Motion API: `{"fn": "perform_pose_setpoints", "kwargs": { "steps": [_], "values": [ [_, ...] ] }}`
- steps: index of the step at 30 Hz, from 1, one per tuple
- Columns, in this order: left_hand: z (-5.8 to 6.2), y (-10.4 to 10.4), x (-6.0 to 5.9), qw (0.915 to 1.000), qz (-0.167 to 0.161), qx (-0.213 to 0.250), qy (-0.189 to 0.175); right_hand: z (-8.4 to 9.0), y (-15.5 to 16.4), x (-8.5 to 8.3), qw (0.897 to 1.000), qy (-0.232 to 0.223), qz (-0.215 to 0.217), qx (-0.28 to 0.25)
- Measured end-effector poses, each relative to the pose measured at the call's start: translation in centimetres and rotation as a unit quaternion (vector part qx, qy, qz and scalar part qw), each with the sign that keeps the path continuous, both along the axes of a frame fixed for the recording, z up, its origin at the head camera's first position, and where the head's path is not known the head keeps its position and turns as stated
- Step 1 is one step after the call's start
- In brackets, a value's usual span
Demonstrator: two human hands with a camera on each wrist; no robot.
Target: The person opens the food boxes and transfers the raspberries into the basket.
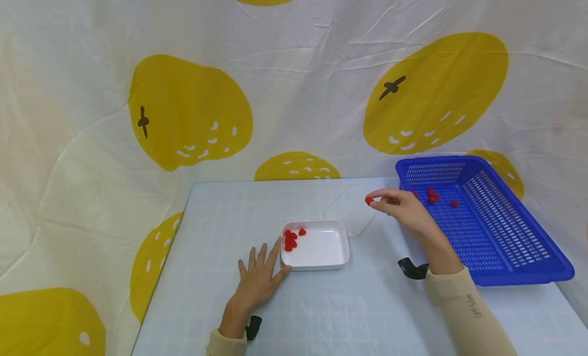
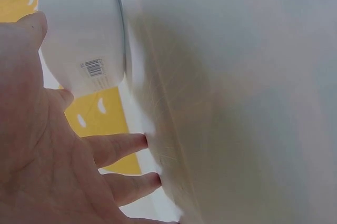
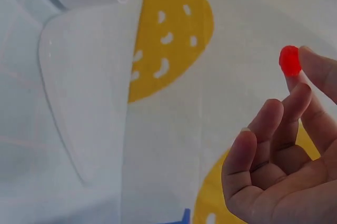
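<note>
My right hand [image 1: 406, 209] is raised between the white tray and the blue basket, pinching a small red berry-like piece [image 1: 369, 200] between thumb and forefinger. In the right wrist view that red piece [image 3: 290, 60] sits at the fingertips, while the other fingers curl loosely. My left hand [image 1: 258, 282] lies with spread fingers at the left side of the white tray [image 1: 321, 246], its thumb and forefinger touching the edge. Several similar red pieces [image 1: 291, 241] are gathered at the tray's left end. The blue basket [image 1: 487, 228] holds several more red pieces [image 1: 432, 197] near its far left corner.
A clear, flat lid-like sheet [image 1: 342, 208] lies behind the tray, partly under its back edge. The pale blue tabletop [image 1: 220, 218] ends at a white curtain [image 1: 303, 90] printed with yellow fruit. A black strap end [image 1: 412, 269] sticks out from the right wrist.
</note>
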State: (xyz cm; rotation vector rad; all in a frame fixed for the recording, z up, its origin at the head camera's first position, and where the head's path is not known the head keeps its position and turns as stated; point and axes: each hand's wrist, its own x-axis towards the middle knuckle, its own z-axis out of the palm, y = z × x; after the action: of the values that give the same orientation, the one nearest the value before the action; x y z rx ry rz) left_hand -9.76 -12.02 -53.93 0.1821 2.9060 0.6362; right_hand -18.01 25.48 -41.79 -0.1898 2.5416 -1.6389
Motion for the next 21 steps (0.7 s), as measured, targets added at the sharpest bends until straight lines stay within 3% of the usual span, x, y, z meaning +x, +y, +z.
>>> {"fn": "perform_pose_setpoints", "kwargs": {
  "steps": [8,21],
  "values": [
    [-0.1,0.0,-0.1,1.0000,-0.002,-0.004,0.001,2.0,3.8,-0.2,1.000,0.007,-0.012,0.026],
    [-0.1,-0.1,0.0,1.0000,-0.003,-0.009,0.003,1.6,10.1,-0.9,0.996,-0.034,-0.056,0.063]
  ]
}}
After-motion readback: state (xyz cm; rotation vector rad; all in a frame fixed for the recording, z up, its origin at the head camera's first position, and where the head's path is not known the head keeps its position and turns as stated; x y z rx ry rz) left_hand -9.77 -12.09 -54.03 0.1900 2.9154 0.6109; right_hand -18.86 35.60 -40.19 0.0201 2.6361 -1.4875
